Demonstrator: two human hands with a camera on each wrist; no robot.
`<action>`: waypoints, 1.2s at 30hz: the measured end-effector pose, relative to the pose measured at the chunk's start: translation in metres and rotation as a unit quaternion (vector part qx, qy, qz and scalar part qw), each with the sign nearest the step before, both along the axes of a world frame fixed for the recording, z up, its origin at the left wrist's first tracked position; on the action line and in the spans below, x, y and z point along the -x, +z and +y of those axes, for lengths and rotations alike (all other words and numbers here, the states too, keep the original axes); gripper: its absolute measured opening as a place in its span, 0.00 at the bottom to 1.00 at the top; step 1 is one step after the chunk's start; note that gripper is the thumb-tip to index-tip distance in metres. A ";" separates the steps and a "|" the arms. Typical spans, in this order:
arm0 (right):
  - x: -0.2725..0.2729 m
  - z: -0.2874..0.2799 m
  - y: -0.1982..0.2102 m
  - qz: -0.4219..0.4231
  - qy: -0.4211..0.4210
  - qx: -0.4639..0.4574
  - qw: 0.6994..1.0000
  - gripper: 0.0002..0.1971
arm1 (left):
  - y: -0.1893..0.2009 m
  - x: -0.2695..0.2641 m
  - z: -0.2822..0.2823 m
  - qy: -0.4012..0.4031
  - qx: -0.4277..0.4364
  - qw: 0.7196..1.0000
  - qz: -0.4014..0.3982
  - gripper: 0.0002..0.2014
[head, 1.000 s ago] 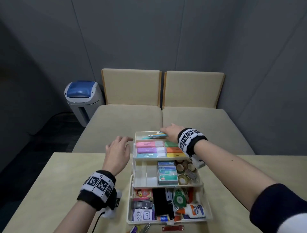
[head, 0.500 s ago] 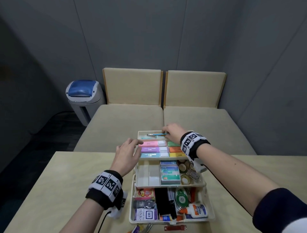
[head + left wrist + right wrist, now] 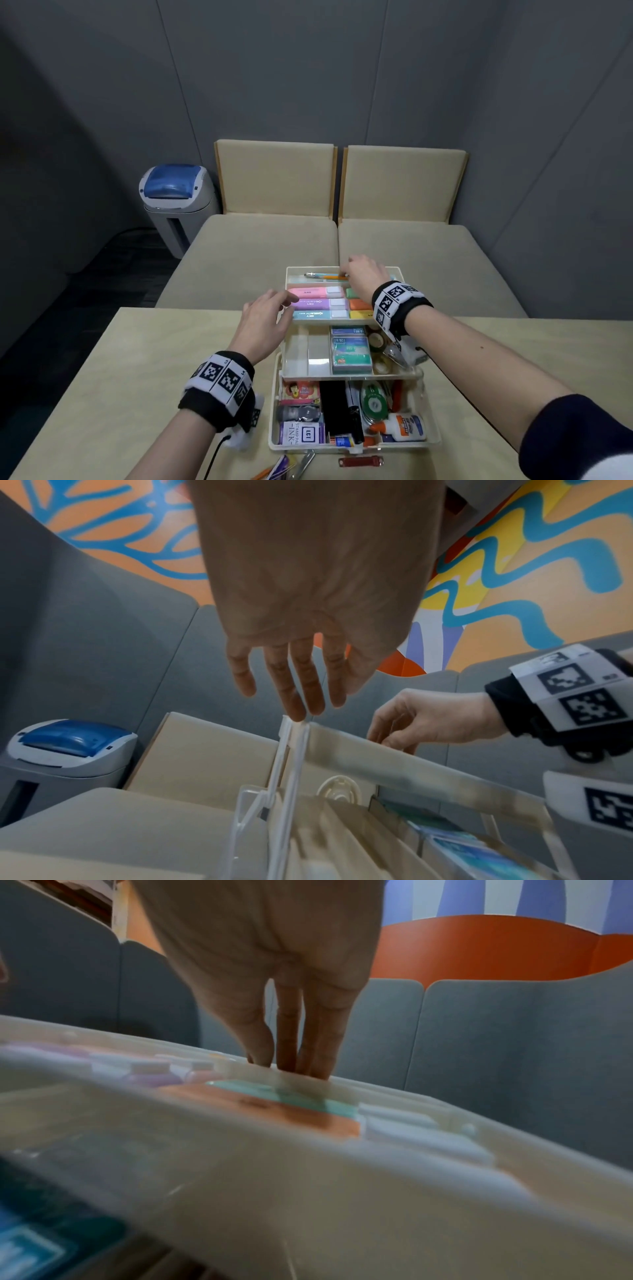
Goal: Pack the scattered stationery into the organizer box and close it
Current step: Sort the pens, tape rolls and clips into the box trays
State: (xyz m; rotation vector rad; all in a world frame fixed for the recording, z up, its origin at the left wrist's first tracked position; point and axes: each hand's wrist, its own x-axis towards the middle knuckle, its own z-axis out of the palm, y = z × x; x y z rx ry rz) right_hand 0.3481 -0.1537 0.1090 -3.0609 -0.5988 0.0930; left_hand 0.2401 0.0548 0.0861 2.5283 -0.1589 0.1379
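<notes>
The cream three-tier organizer box (image 3: pixel 434 442) stands open on the table, its trays stepped back. Pastel highlighters (image 3: pixel 315 303) fill the top tray (image 3: pixel 289 274). A teal pen and an orange pencil (image 3: pixel 325 275) lie in its far compartment. My right hand (image 3: pixel 356 274) reaches into that compartment, and its straight fingers (image 3: pixel 291 1053) press down by the pens' right end. My left hand (image 3: pixel 282 301) touches the top tray's left edge with straight fingers (image 3: pixel 296 696). The middle tray holds staple boxes (image 3: pixel 351 353) and tape rolls. The bottom bin holds a glue bottle (image 3: pixel 404 426), correction tape and an ink box.
Loose items lie on the wooden table (image 3: pixel 102 377) in front of the box: a red bar (image 3: pixel 360 461), pencils and a metal clip (image 3: pixel 287 467). Beige bench seats (image 3: pixel 274 246) sit behind the table. A grey bin with a blue lid (image 3: pixel 174 202) stands at the far left.
My left hand has moved right until it touches the top tray's left edge. My right hand has stayed in the far compartment, where the pens now lie flat.
</notes>
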 end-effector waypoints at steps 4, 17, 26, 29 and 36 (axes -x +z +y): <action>0.006 -0.002 0.004 -0.006 0.000 0.045 0.999 0.15 | 0.003 0.008 0.006 -0.002 0.004 1.000 -0.009 0.08; 0.148 -0.069 0.018 0.046 -0.032 -0.278 0.959 0.13 | 0.007 0.096 -0.054 -0.091 0.051 0.994 -0.022 0.07; 0.276 -0.162 -0.086 0.145 -0.256 -0.103 0.950 0.08 | -0.065 0.172 -0.124 -0.239 -0.101 0.957 0.133 0.11; 0.313 -0.181 -0.127 0.250 -0.292 -0.019 0.923 0.15 | -0.080 0.187 -0.134 -0.244 -0.130 0.944 0.179 0.12; 0.341 -0.193 -0.151 0.262 -0.337 -0.154 0.891 0.07 | -0.101 0.211 -0.162 -0.243 -0.150 0.931 0.228 0.13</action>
